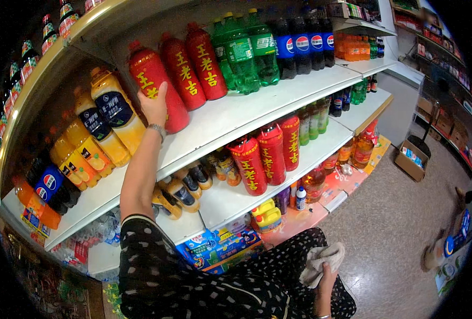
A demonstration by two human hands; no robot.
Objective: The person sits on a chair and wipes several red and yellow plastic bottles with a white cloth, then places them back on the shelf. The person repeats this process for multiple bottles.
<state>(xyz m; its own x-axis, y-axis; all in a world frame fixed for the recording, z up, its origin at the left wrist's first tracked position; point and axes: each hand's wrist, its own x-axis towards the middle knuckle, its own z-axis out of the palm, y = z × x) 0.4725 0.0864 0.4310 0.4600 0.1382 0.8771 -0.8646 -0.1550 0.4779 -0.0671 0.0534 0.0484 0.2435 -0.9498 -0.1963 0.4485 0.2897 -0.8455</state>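
Note:
My left hand [155,105] reaches up to the wide white shelf [228,115] and grips a large red drink bottle [170,99] with yellow writing. That bottle leans a little, its base near the shelf's front edge. Beside it on the right stand two more red bottles [206,60] of the same kind. On its left are tall juice bottles [118,115] with orange caps and dark blue labels. Low in front of my body, my right hand [327,279] holds a crumpled pale cloth [321,261].
Green soda bottles [236,56] and Pepsi bottles [301,44] fill the shelf farther right. Below, a second shelf [236,199] carries smaller red bottles [248,165]. Yellow jugs [267,217] stand at the bottom. A cardboard box [410,161] sits on the floor at right.

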